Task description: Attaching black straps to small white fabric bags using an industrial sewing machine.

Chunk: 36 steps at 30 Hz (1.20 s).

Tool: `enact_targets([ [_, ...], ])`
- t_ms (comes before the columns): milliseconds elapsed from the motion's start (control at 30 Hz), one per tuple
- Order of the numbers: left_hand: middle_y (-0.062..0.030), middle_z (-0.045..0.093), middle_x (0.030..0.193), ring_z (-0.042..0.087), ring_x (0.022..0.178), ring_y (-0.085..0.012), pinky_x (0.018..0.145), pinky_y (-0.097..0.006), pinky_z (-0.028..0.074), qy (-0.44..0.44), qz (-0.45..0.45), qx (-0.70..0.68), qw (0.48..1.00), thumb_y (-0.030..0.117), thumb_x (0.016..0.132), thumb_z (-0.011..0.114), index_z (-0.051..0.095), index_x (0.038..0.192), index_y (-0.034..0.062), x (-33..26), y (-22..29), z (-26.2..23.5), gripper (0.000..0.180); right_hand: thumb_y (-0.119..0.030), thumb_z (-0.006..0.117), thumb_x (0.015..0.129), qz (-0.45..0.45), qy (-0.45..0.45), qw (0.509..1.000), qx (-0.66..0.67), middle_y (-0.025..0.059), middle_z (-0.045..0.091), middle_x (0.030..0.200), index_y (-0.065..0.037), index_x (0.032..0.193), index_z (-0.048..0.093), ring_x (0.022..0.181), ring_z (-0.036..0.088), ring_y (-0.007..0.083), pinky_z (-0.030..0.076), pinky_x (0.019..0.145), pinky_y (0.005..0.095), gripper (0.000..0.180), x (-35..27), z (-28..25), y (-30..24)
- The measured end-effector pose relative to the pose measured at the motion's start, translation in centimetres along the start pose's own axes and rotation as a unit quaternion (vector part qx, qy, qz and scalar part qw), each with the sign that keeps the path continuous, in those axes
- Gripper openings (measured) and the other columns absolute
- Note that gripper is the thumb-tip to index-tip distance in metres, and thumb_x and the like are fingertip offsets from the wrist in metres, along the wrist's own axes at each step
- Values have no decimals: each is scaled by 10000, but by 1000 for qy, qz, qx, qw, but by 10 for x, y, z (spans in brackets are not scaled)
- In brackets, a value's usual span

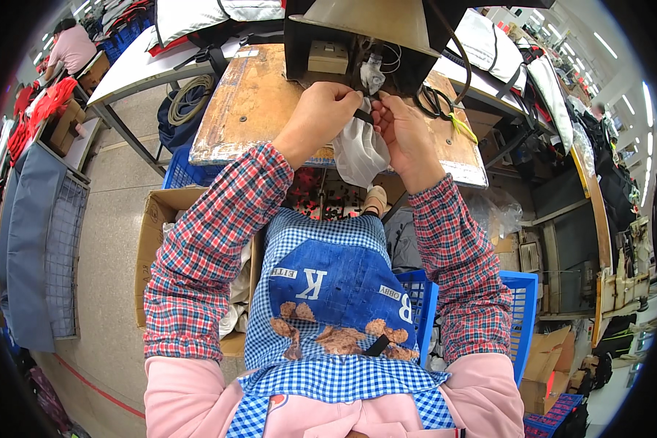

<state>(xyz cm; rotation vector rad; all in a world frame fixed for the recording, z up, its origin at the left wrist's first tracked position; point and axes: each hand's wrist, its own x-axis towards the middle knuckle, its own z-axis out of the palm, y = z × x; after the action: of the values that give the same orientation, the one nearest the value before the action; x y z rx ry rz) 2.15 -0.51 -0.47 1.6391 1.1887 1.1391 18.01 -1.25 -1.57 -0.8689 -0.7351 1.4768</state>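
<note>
A piece of thin white fabric [359, 155] with a short black strip [363, 115] at its top hangs over the front edge of a worn wooden board [248, 98]. My left hand [321, 117] is closed, its thumb and fingers pinching the fabric's upper edge by the strip. From the other side my right hand [405, 135] pinches the strip's end, fingers curled. Both hands are right below the working head [372, 73] of a dark machine [306, 44]. My fingers partly hide the strip and the fabric's top.
Black cord loops [434, 102] and a yellow-green cord [463, 128] lie on the board's right. A cardboard box [153, 255] stands left of my legs, a blue crate [518, 306] to the right. White padded pieces [190, 22] lie behind. Another person [71, 47] sits far left.
</note>
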Motion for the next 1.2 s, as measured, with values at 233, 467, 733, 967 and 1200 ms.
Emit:
enact_targets([
  [233, -66, 598, 665, 535, 577, -116, 530, -268, 410, -13, 5, -4, 1000, 257, 888, 569, 671, 938, -44, 2, -3, -1, 322, -187, 640, 879, -2, -4, 1000, -2, 1, 618, 796, -81, 865, 596, 659, 567, 90, 461, 592, 231, 115, 0, -3, 1],
  [467, -159, 665, 738, 617, 679, -181, 643, -313, 493, -12, -8, 8, 1000, 248, 860, 582, 668, 955, -71, 2, -1, -2, 344, -187, 642, 878, -7, -1, 1000, 2, 1, 621, 793, -81, 854, 599, 656, 568, 90, 462, 583, 236, 116, -1, -2, 1],
  [733, -111, 638, 690, 581, 634, -139, 587, -294, 474, -24, -34, -7, 999, 250, 869, 576, 666, 969, -72, 0, 3, -5, 349, -181, 640, 877, -12, 11, 1000, 14, -1, 613, 776, -86, 843, 595, 649, 565, 90, 462, 571, 242, 111, -5, 2, -1],
  [967, -28, 582, 652, 504, 548, -88, 486, -261, 404, -70, -41, -38, 996, 258, 893, 578, 660, 994, -55, -7, 1, -13, 339, -174, 629, 885, -22, -5, 999, 29, 6, 599, 800, -75, 873, 584, 680, 564, 97, 464, 566, 239, 109, -14, -8, -6],
  [1200, 63, 557, 750, 436, 588, -15, 504, -180, 355, -186, -68, -121, 973, 262, 941, 556, 631, 1094, 1, -40, -4, -43, 312, -182, 573, 926, 17, -42, 996, -73, 0, 573, 788, -69, 883, 571, 673, 538, 88, 443, 566, 230, 121, -71, -60, -7],
])
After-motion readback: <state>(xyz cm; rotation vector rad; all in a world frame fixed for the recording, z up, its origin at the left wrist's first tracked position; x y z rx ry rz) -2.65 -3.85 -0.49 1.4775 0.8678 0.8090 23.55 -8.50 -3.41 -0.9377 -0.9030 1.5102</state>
